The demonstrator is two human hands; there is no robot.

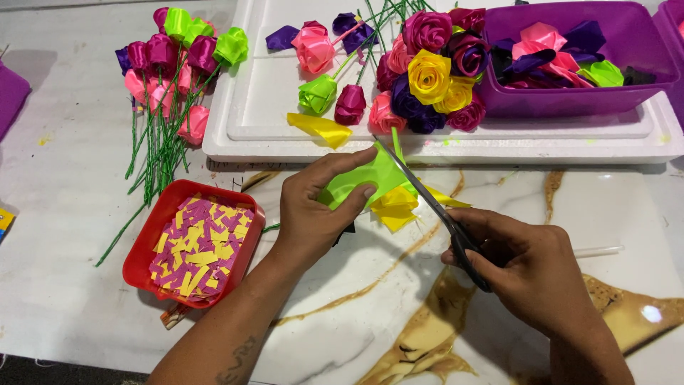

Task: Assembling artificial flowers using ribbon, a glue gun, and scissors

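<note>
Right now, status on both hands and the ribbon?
Left hand pinching green ribbon piece. Right hand working black-handled scissors, blades at ribbon. Yellow ribbon underneath.

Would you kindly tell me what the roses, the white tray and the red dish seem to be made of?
Roses: apparently satin ribbon, glossy folds catching light, on green wire-like stems.
White tray: probably foam, matte with thick blunt edges.
Red dish: looks like smooth shiny plastic, holding pink and yellow paper-like scraps.

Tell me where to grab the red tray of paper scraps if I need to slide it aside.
Grip the red tray by its right rim, pinching over the edge from the left hand side. The raised lip there is bare and nearest that hand; the scraps fill the middle, so stay off the inside.
</note>
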